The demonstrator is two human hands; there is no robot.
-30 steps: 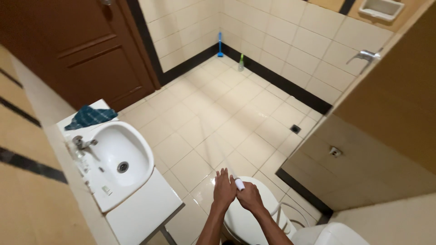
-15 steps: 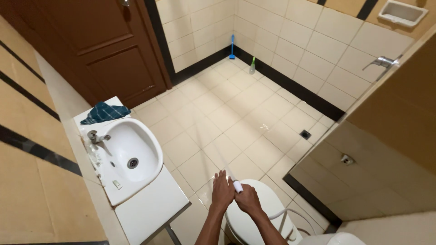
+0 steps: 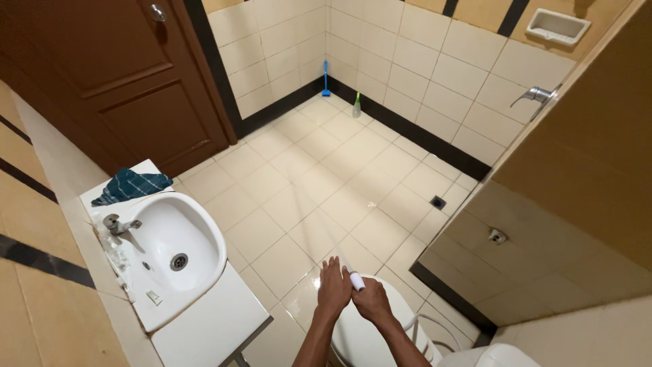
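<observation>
hands [image 3: 353, 293] with white roll [image 3: 356, 281] over toilet [image 3: 367, 340]

Warm, fairly even indoor light; source not in view. Soft sheen on the floor tiles [image 3: 353, 177], a bright spot on the white sink [image 3: 173, 238], and the brown door [image 3: 115, 88] sits darker with a dull gloss. Focus sharp throughout, no motion blur; wide lens bends the wall lines near the edges.

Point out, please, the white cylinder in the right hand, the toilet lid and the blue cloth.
white cylinder [image 3: 356, 281], head view, its exposed end.
toilet lid [image 3: 360, 338], head view, bare top.
blue cloth [image 3: 132, 185], head view, its middle.
</observation>
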